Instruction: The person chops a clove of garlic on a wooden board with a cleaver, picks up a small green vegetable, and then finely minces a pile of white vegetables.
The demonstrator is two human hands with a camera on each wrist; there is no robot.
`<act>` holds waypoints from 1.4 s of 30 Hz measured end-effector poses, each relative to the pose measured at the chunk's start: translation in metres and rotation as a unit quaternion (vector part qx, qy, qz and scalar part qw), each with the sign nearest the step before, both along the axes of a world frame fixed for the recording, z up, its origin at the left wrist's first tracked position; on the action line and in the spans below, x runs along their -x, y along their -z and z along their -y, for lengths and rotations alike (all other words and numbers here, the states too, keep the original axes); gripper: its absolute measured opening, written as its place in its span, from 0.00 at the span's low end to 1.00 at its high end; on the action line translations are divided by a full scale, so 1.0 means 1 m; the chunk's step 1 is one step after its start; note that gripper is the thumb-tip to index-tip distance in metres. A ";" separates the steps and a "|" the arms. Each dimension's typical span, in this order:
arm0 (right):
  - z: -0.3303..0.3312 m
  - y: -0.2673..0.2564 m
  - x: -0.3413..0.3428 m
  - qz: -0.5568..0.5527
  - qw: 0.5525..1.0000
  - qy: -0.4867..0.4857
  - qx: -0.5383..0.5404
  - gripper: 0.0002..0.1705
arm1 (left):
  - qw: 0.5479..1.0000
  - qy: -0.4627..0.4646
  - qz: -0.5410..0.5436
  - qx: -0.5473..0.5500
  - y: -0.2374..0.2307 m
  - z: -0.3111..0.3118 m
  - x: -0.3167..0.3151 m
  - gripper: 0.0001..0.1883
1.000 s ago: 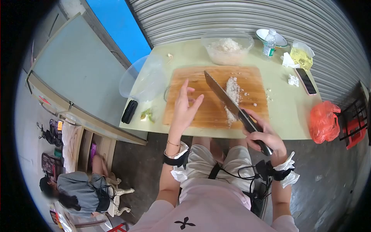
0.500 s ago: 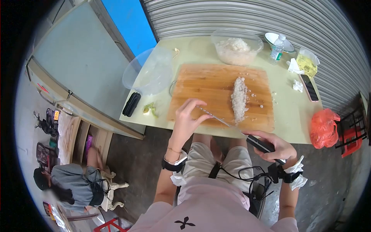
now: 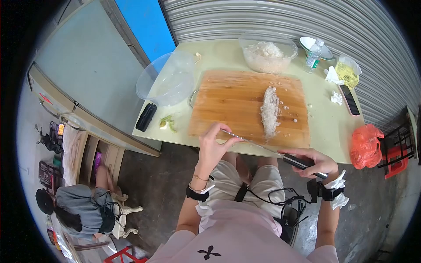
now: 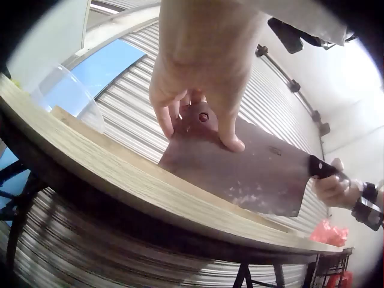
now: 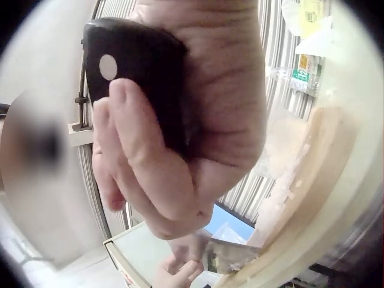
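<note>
A cleaver spans the space between both hands at the table's near edge. My right hand [image 3: 319, 163] grips its black handle [image 5: 141, 66], fingers wrapped round. At the far end of the blade [image 4: 252, 171], by the small hole, my left hand [image 3: 211, 147] pinches it between thumb and fingers. The blade stands on edge, its broad face towards the left wrist camera, with white bits stuck low on it. Behind it lies the wooden cutting board [image 3: 228, 98]. A long heap of chopped white food [image 3: 270, 113] rests on the board's right half, small crumbs scattered beside it.
At the back stands a clear tub [image 3: 268, 65] of white chopped food. Left are a clear basin [image 3: 164, 83], black case [image 3: 146, 117] and green scraps [image 3: 167, 123]. Right are a bottle [image 3: 313, 57], phone [image 3: 349, 100] and red bag [image 3: 367, 147]. Another person sits lower left.
The cleaver has swung from slanting over the board down to the near table edge. My left hand, free a second ago, has taken hold of the blade's far end.
</note>
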State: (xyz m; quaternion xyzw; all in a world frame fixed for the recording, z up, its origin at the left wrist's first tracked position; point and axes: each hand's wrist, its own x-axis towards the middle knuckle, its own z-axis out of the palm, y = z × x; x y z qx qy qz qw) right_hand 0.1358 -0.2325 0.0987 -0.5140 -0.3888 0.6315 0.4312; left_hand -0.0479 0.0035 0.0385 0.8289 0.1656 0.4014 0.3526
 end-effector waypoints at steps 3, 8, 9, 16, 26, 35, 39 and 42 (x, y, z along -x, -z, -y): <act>-0.001 0.005 -0.008 -0.040 0.999 0.007 0.009 0.46 | 1.000 -0.021 0.001 -0.012 0.005 -0.001 -0.006 0.16; -0.005 0.002 -0.016 -0.105 0.994 0.025 0.028 0.46 | 0.999 -0.024 0.018 0.015 0.016 -0.005 -0.015 0.21; -0.005 0.001 -0.017 -0.103 0.994 0.025 0.029 0.46 | 0.999 -0.021 0.023 0.021 0.017 -0.006 -0.017 0.21; -0.009 0.004 -0.031 -0.118 0.992 0.040 0.028 0.48 | 0.999 -0.026 0.013 0.022 0.012 -0.005 -0.027 0.22; -0.014 0.011 -0.062 -0.062 0.998 0.023 0.018 0.48 | 0.998 -0.046 0.022 -0.022 0.004 0.001 -0.047 0.22; -0.009 -0.008 -0.061 -0.035 0.999 -0.007 -0.014 0.49 | 0.995 -0.077 0.056 -0.037 -0.020 0.012 -0.041 0.20; -0.003 0.004 -0.061 -0.064 0.998 -0.017 -0.012 0.48 | 0.995 -0.083 0.037 -0.043 -0.019 0.021 -0.029 0.20; 0.000 0.013 -0.062 -0.069 0.997 -0.035 -0.009 0.49 | 0.995 -0.094 0.022 -0.032 -0.015 0.030 -0.022 0.20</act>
